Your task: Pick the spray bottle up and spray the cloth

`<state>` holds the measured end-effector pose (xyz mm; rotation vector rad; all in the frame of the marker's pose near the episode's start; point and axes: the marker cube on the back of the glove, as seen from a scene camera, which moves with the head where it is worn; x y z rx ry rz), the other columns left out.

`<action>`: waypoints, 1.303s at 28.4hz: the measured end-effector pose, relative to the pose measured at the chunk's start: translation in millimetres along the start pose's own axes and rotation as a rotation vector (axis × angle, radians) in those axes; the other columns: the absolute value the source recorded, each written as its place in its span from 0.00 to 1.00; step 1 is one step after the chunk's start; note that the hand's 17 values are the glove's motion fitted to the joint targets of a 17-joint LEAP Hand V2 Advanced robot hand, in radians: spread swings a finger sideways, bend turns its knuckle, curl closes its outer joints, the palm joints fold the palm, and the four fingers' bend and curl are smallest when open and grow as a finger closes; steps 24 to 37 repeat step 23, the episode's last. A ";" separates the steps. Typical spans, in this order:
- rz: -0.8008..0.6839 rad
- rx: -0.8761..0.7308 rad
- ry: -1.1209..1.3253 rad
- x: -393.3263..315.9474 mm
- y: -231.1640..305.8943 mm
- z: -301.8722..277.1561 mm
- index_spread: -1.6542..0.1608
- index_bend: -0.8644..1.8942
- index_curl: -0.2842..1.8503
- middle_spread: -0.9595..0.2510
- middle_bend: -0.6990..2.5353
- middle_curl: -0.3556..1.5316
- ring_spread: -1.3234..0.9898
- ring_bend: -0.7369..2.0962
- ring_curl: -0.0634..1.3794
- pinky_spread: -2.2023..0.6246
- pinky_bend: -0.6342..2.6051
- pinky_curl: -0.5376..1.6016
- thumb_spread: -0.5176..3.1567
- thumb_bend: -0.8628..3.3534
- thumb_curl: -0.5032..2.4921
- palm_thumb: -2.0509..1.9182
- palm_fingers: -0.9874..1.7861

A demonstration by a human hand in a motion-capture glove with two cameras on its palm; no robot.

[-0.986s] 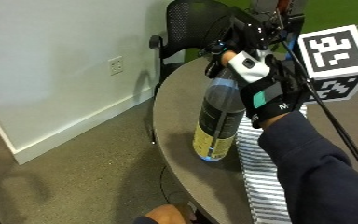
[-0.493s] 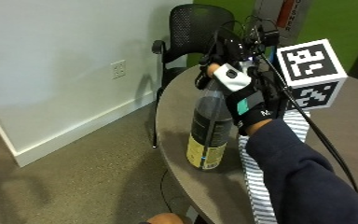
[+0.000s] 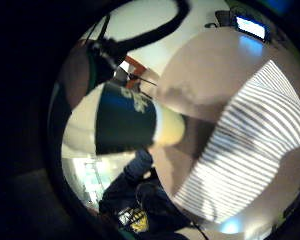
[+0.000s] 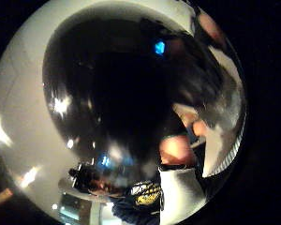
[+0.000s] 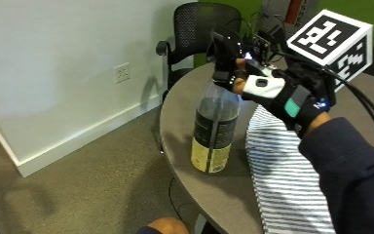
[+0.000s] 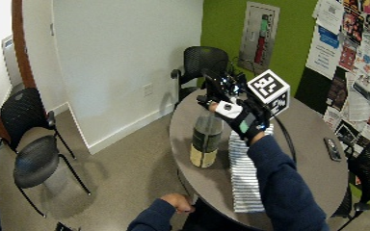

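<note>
- Nothing big moves since a moment ago: the spray bottle (image 5: 214, 127) stays standing upright on the desk (image 5: 193, 180), close to its edge.
- One of the hands, the gloved right hand (image 5: 284, 95), keeps its fingers curled round the bottle's black top.
- Just beside the bottle, the striped cloth (image 5: 284, 180) lies flat on the desk.
- A black chair (image 5: 193, 29) stands behind the desk.

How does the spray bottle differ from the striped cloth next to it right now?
The dark spray bottle with a yellow label stands upright; the blue-and-white striped cloth lies flat. The gloved right hand grips the bottle's top; nothing touches the cloth. The bottle is rigid, the cloth soft. Both rest on the round grey table.
</note>
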<state>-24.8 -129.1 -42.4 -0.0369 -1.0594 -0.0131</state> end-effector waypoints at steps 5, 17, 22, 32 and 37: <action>0.001 -0.017 0.102 13.1 29.2 -7.5 0.73 0.36 0.38 0.77 0.27 0.39 0.54 0.35 0.30 0.81 0.34 0.44 0.39 0.19 0.38 0.69 0.55; 0.397 0.323 0.539 131.5 232.7 -21.5 0.73 0.41 0.36 0.77 0.27 0.37 0.56 0.33 0.26 0.86 0.26 0.40 0.45 0.18 0.34 0.64 0.60; 0.522 0.345 0.496 164.0 251.7 -22.7 0.73 0.41 0.36 0.77 0.27 0.37 0.57 0.33 0.26 0.87 0.25 0.39 0.46 0.19 0.33 0.62 0.59; 0.524 0.346 0.484 166.3 252.0 -22.8 0.73 0.41 0.36 0.77 0.27 0.37 0.57 0.33 0.26 0.87 0.24 0.39 0.47 0.20 0.32 0.62 0.58; 0.524 0.346 0.484 166.3 252.0 -22.8 0.73 0.41 0.36 0.77 0.27 0.37 0.57 0.33 0.26 0.87 0.24 0.39 0.47 0.20 0.32 0.62 0.58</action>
